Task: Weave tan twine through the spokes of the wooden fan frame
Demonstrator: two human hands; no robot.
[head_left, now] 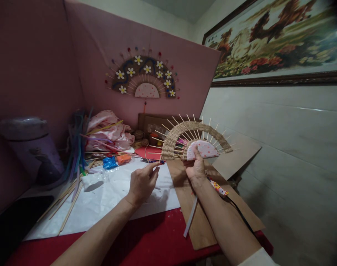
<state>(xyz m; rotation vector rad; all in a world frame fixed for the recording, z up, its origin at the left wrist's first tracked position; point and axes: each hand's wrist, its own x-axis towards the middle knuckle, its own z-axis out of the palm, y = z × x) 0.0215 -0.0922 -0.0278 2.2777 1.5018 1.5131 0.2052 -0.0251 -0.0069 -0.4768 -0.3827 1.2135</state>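
A half-round fan frame of tan woven cord on thin pale sticks (171, 142) is held up in the air over the tabletop (160, 225), which is covered in red cloth, above its right half. The right hand (195, 168) has its fingers closed on the frame's half-round white cloth centre with red dots (206, 149), the thumb pressed on the front and the other fingers hidden behind. The left hand (143, 183) has its index finger stretched out to the frame's lower left end, the other fingers curled; whether finger and thumb pinch anything there, I cannot tell.

Beneath the right forearm, a flat brown board (196, 218) reaches the near edge of the tabletop, with a narrow grey strip (191, 218) lying on it. Left of the board, a white sheet (110, 199) spreads towards the left edge. On the sheet lie a blue packet (109, 162) and an orange packet (124, 159), touching, with long thin tan sticks (71, 208) nearer the left edge. Towards the far edge sits a crumpled pink cloth (107, 125). Behind the tabletop, a dark half-round fan with white flowers (145, 70) hangs on a pink panel (91, 55).
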